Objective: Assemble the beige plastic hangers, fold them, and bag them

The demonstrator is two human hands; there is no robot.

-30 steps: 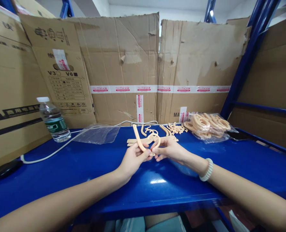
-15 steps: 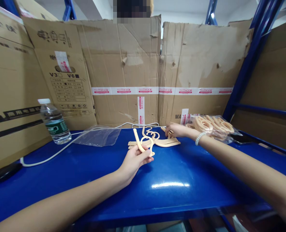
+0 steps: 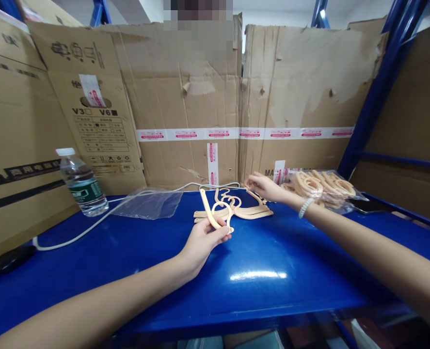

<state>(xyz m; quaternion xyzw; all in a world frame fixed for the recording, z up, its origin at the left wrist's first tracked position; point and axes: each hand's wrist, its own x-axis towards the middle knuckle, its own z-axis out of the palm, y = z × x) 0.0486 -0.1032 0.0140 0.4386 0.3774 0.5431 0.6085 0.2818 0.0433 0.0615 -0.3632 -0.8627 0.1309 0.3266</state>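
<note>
My left hand (image 3: pixel 208 242) is closed around a beige plastic folding hanger (image 3: pixel 208 208), with one slim arm pointing up and a curved part beside it. Behind it on the blue tabletop lies a small pile of similar hangers (image 3: pixel 253 213), their hooks and arms overlapping. Over the right end of this pile is my right hand (image 3: pixel 263 186), a beaded bracelet on its wrist. Its fingers are pinched at the upper end of a slim beige hanger arm (image 3: pixel 254 197); the grip itself is partly hidden.
A clear bag of more hangers (image 3: pixel 311 186) lies to the right, by a dark flat phone-like object (image 3: pixel 367 205). On the left are a water bottle (image 3: pixel 84 186), an empty plastic bag (image 3: pixel 147 203), a white cable (image 3: pixel 72 237) and a black object (image 3: pixel 9 259). Cardboard (image 3: pixel 185 106) walls the back.
My right hand has risen slightly from the pile, and a slim hanger arm now slants up toward its fingers. My left hand keeps its hanger in nearly the same place.
</note>
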